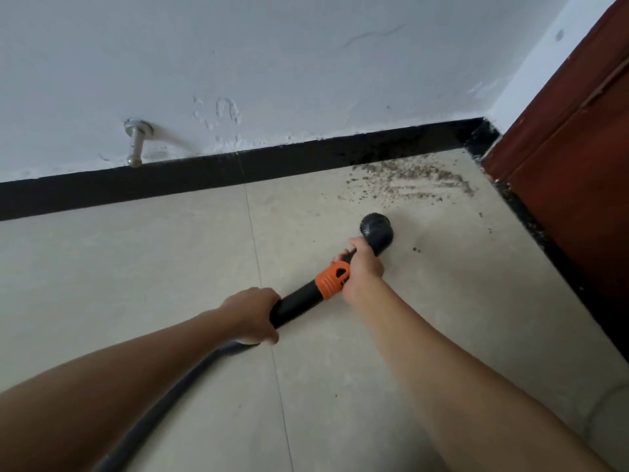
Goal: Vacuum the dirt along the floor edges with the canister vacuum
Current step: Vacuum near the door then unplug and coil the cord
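Head view: the left hand point(253, 316) is wrapped round the black wand point(297, 304) at 7 o'clock of centre. The right hand point(362, 264) is clamped on it just past the orange collar point(332, 280). The round nozzle point(377, 229) is low over the tiled floor point(136, 267) (whether it touches, I cannot tell). The dirt point(408, 178) lies scattered at 1 o'clock of it, against the black skirting point(136, 185) near the red-brown door point(571, 165). The hose point(163, 396) trails off toward 7 o'clock.

Dirt point(412, 180) in floor corner, beyond nozzle point(377, 229), beside baseboard point(204, 175).
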Motion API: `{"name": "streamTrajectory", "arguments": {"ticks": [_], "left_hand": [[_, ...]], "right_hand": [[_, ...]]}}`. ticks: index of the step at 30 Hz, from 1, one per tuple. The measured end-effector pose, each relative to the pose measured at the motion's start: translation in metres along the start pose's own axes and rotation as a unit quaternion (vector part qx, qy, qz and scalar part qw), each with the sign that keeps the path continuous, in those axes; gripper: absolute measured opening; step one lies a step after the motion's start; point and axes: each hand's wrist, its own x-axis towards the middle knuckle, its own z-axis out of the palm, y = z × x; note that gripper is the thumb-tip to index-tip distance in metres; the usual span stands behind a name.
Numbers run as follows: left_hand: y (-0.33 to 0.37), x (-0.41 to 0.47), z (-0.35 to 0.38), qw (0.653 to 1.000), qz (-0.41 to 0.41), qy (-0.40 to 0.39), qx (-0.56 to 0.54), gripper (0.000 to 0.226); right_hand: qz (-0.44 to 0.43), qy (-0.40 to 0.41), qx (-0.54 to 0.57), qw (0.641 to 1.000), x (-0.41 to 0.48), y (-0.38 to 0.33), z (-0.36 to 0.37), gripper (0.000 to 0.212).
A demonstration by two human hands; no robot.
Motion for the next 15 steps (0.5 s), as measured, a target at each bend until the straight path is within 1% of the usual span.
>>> {"name": "streamTrajectory", "arguments": {"ticks": [1, 3, 5, 7, 9, 11, 12, 15], "left_hand": [[0.005, 0.005, -0.003, 1.0, 0.009, 0.017, 0.008, 0.027], [0.014, 0.009, -0.007, 0.999, 0.01, 0.044, -0.011, 0.029], [0.019, 0.006, -0.002, 0.998, -0.007, 0.038, -0.052, 0.031], [0.019, -0.002, 0.011, 0.993, -0.027, 0.008, -0.116, 0.032], [0.013, -0.01, 0.021, 0.986, -0.047, -0.012, -0.158, 0.033], [0.001, -0.012, 0.02, 0.992, -0.05, -0.003, -0.119, 0.033], [-0.006, -0.01, 0.016, 0.995, -0.048, 0.01, -0.088, 0.032], [-0.017, 0.003, -0.005, 0.996, -0.046, 0.069, -0.041, 0.033]], "right_hand": [[-0.006, 0.015, 0.015, 1.0, 0.004, -0.008, -0.006, 0.017], [-0.005, 0.008, 0.005, 1.0, 0.011, -0.022, -0.002, 0.018], [0.013, -0.034, -0.061, 0.997, 0.014, -0.028, 0.017, 0.018], [0.031, -0.089, -0.15, 0.984, 0.012, -0.021, 0.037, 0.016], [0.049, -0.133, -0.204, 0.969, 0.01, -0.008, 0.049, 0.015], [0.059, -0.144, -0.199, 0.968, 0.008, 0.001, 0.05, 0.017], [0.056, -0.135, -0.177, 0.973, 0.007, 0.003, 0.047, 0.018], [0.018, -0.049, -0.075, 0.996, 0.012, -0.002, 0.037, 0.017]]}}
